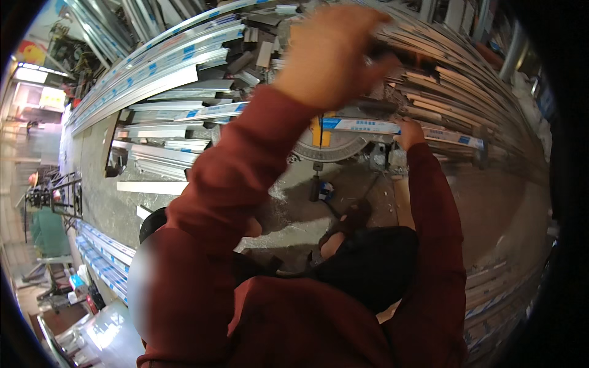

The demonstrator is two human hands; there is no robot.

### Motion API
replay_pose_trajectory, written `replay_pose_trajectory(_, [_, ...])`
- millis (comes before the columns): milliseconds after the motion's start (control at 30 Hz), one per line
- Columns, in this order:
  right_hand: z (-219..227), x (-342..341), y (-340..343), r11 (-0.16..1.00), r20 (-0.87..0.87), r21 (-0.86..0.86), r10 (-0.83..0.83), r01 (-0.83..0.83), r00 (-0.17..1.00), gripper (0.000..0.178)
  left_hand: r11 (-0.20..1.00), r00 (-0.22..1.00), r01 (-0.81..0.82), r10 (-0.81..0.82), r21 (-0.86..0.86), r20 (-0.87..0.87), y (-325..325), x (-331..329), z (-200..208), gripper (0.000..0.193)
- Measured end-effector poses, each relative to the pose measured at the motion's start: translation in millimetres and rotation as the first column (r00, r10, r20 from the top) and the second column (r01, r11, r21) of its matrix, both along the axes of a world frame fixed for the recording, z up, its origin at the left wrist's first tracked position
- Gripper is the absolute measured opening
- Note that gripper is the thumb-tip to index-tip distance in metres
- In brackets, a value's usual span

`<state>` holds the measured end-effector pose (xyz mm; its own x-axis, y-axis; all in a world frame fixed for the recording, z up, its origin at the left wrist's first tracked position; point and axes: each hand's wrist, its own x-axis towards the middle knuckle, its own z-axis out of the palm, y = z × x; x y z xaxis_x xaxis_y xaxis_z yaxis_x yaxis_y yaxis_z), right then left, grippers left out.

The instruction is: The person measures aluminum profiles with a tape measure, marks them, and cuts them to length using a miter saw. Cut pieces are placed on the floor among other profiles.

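Note:
My left hand (334,52), smeared by motion, is raised over a miter saw (334,151). Its fingers curl round a dark handle (380,48), mostly hidden behind the hand. Below it show the saw's yellow insert and curved metal base. A long metal profile (362,126), wrapped in white and blue film, lies across the saw. My right hand (411,133) is closed on this profile, right of the yellow part. The left forearm hides part of the saw's left side, and the blade cannot be made out.
Stacks of film-wrapped profiles (165,67) and shorter metal lengths (162,162) lie to the left. More long profiles (472,92) crowd the far right. Near my legs a blue and white item (326,191) sits on the floor. A wrapped bundle (104,257) lies at lower left.

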<state>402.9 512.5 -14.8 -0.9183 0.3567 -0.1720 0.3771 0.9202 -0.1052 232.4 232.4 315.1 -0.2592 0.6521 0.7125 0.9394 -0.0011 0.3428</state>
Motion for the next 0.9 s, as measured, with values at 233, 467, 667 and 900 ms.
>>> replay_pose_trajectory(233, [93, 74, -64, 0.993, 0.040, 0.003, 0.117, -0.117, 0.992, 0.059, 0.981, 0.981, -0.191, 0.189, 0.043, 0.037, -123, 35, 3, 0.030])
replay_pose_trajectory(467, [267, 98, -175, 0.938, -0.314, 0.246, 0.315, -0.244, 0.896, 0.059, 0.985, 0.998, -0.039, 0.045, -0.169, 0.035, -176, 99, -17, 0.075])
replay_pose_trajectory(667, [399, 45, -273, 0.701, -0.483, 0.668, 0.664, -0.249, 0.571, 0.074, 0.920, 0.941, -0.316, 0.335, -0.232, 0.046, -270, 89, 30, 0.041])
replay_pose_trajectory(900, [399, 7, -389, 0.686, -0.669, 0.433, 0.680, -0.585, 0.302, 0.042, 0.463, 0.494, -0.868, 0.768, 0.179, 0.406, -522, 99, -78, 0.064])
